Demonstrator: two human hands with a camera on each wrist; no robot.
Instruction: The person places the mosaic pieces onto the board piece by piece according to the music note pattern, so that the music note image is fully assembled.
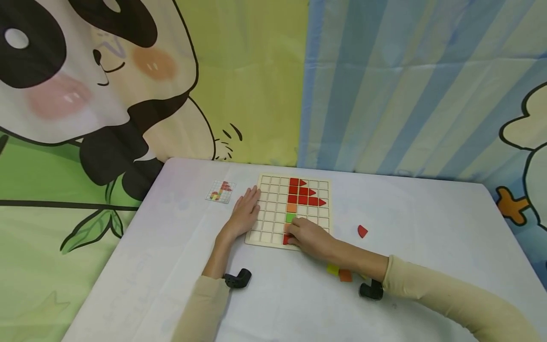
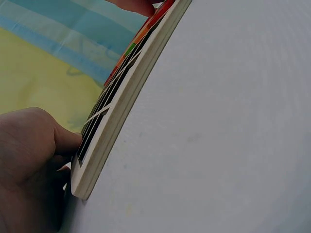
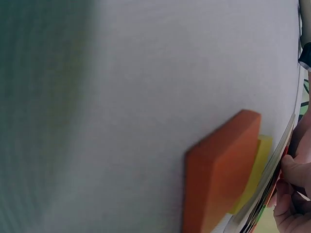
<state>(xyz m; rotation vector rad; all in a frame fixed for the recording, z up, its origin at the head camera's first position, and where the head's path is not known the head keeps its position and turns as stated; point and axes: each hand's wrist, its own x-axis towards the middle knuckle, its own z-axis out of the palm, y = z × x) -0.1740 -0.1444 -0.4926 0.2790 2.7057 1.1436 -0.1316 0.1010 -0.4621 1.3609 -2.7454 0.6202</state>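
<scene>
A wooden grid board [image 1: 267, 216] lies on the table with coloured pieces set in its squares. Red pieces [image 1: 297, 190] form stepped rows with pointed ends at the top. Below them run an orange square [image 1: 291, 208] and a green square [image 1: 291, 217]. My left hand [image 1: 245, 211] rests along the board's left edge, fingers extended. My right hand [image 1: 311, 237] reaches over the lower right part, its curled fingers and thumb at a red piece [image 1: 285, 239] in the bottom row. The hand partly covers that piece and the orange one above it.
A small pattern card [image 1: 221, 192] lies left of the board. A red rounded piece [image 1: 362, 231] sits to the right. Near the right forearm lie a yellow square [image 1: 333, 269] and an orange square [image 1: 345, 275]. Behind the white table [image 1: 427, 223] hangs a printed curtain.
</scene>
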